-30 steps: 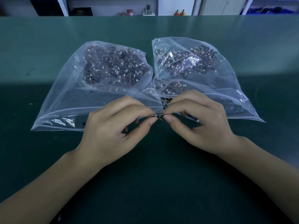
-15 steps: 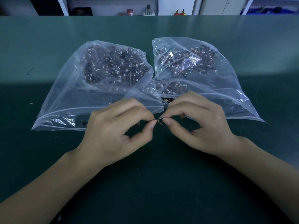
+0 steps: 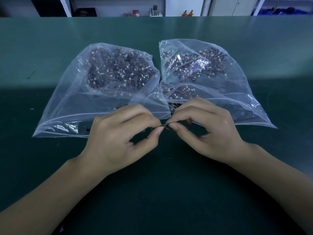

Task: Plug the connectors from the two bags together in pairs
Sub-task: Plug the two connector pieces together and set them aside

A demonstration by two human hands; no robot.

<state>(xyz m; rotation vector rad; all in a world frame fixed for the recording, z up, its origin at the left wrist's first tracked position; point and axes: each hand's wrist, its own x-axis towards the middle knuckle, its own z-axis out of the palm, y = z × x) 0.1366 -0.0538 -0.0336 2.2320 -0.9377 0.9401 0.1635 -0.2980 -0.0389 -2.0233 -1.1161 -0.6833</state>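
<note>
the left bag [image 3: 71, 106] and the right bag [image 3: 237, 92] are thin clear plastic film, glossy, creased, with bright glare patches along the folds and a ridged zip strip at the near edge. the connectors [image 3: 118, 70] inside read as small white matt plastic housings on thin insulated wires in dark, orange and red sheathing. the wired piece [image 3: 163, 126] pinched between the two hands shows dark and orange smooth insulation. the table [image 3: 169, 192] is covered with a dark green mat, matt, smooth, with a few pale specks and faint scuffs.
</note>
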